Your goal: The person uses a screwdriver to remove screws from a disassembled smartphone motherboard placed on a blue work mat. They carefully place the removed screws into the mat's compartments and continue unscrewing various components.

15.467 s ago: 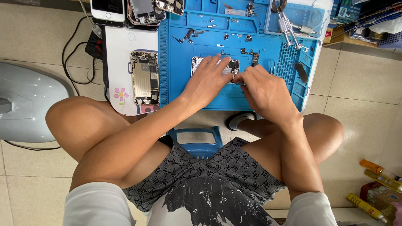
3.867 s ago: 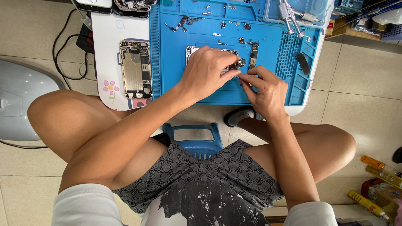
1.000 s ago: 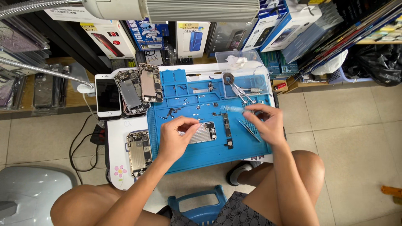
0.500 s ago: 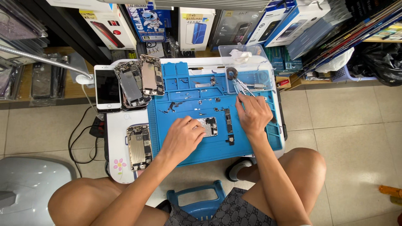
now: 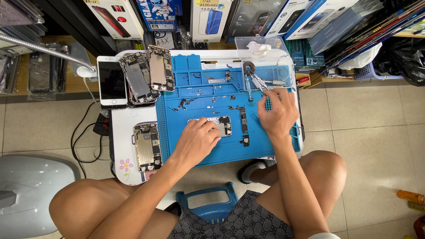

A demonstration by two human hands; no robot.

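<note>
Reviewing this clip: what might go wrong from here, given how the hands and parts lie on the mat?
Tiny loose parts lie scattered on the blue mat; a sweep of either forearm might knock them off. The left hand rests on the opened phone, so pressure could stress its bare internals. The right hand reaches among the tools near the mat's far edge and may nudge them off.

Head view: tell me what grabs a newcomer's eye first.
A bright blue work mat on the low white table, strewn with small parts. The left hand rests on an opened phone at the mat's centre; the right hand reaches toward tools at the mat's far right.
</note>
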